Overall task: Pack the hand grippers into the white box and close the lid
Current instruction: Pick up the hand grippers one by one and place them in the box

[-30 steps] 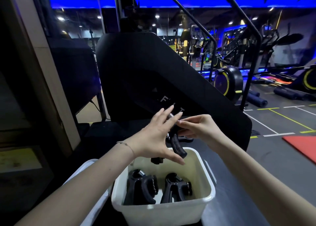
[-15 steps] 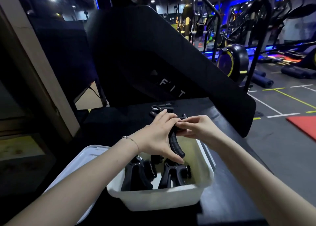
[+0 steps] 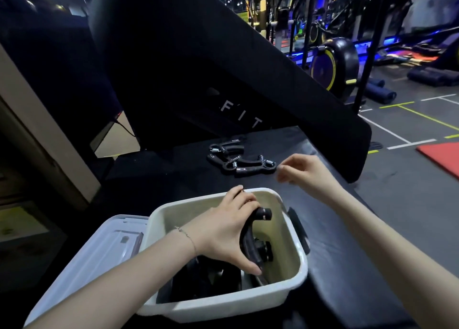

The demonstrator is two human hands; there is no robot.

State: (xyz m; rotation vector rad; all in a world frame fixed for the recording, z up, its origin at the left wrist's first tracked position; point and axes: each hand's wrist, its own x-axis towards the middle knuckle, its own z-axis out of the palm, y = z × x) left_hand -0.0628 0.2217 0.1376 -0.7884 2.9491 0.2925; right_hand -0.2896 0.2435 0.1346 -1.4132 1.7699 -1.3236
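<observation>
Under the left hand stands the white box, its lid beside the left forearm. This hand grips a hand gripper inside the box. The right hand, loosely curled and empty, is just beside the loose grippers. They look stiff and light; best held by the handles.

Dim gym, blue lighting, grey floor (yellow lines), red mat
</observation>
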